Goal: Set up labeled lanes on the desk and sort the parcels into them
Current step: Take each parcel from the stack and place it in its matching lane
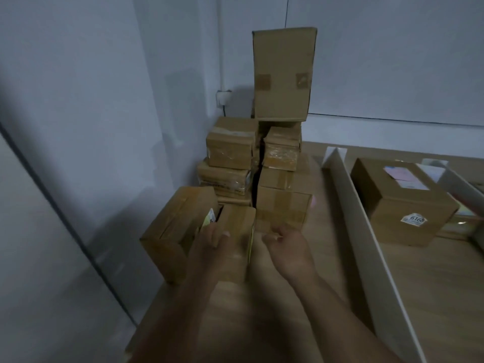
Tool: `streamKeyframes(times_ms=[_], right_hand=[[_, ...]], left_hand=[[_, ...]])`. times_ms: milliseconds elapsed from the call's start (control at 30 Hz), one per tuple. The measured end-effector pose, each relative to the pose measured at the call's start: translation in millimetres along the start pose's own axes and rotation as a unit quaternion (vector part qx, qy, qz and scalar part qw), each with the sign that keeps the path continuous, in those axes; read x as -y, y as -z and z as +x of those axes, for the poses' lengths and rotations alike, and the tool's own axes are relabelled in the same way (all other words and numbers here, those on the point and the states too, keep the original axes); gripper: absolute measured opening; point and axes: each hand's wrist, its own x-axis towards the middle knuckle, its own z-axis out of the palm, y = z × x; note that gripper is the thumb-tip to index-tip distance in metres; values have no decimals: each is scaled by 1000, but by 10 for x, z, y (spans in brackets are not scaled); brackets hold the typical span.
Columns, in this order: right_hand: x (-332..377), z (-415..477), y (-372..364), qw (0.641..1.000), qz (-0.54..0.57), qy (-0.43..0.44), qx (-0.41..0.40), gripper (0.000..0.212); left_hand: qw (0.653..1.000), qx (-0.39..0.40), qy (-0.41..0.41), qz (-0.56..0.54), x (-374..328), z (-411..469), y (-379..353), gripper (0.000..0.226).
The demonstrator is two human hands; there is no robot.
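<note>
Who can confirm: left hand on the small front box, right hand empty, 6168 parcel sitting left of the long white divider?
One error: the head view shows the 6168 parcel right of the long white divider, not left. Left hand on the small front box, right hand empty: both correct.

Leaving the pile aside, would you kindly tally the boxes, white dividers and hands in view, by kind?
Box, in a lane: 1
Dividers: 2
Hands: 2 (left hand, right hand)
Total: 5
</note>
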Motion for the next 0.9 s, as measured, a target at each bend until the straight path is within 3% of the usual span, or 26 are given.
streamKeyframes(times_ms=[300,500,733,900], right_hand=[[-102,163,-423,997,-21,-54,45,43],[-164,146,-620,993,-24,-49,104,30],[-457,47,-292,990,-49,-124,35,37],[-807,-63,-79,985,-54,-156,47,32]], left_hand=[[993,49,71,79,213,208,-204,54],[989,46,104,91,268,241,-260,50],[978,116,141,102,251,81,-438,51],[972,173,126,101,230,-115,-695,45]])
